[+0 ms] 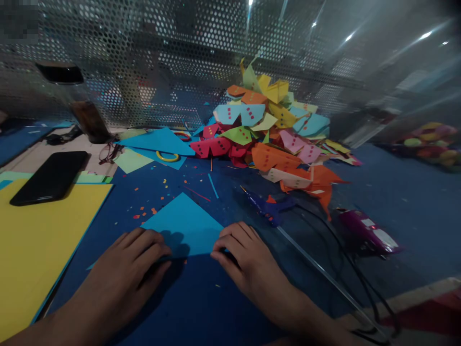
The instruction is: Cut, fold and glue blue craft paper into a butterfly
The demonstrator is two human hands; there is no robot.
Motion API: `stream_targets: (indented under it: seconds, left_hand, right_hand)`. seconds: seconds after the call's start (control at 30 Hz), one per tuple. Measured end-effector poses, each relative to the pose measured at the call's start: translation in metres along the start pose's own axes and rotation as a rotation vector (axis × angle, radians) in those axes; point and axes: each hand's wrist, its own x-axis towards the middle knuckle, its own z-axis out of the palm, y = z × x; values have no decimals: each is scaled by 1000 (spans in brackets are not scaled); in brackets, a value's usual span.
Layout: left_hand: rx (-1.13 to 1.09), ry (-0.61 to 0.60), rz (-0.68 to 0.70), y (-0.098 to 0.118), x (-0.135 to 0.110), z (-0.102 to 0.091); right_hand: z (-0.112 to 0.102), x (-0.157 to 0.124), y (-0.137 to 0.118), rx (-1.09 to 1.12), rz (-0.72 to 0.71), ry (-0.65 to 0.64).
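Blue paper (185, 223) partly behind fingers (153, 252)

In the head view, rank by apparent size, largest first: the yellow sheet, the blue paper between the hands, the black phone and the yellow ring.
1. Yellow sheet, cut off by the picture's edge
2. Blue paper, partly covered by the left hand and right hand
3. Black phone
4. Yellow ring

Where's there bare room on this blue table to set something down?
The table's right side, between the purple gadget and the blurred colourful bundle, looks open. A smaller patch, with tiny scraps, lies between the forearms, below the blue paper. Crowded: paper pile behind, phone and yellow sheet left, glue gun mid-right.
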Motion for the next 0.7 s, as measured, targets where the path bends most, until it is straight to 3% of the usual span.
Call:
stream_targets:
  seconds: [0.47, 0.7]
  left_hand:
    - [68, 32, -11, -3, -5, -5]
    - [102, -39, -72, -10, -12, -10]
  right_hand:
    - [0, 0, 1, -20, -22, -1]
    - [1, -1, 3, -12, -34, 19]
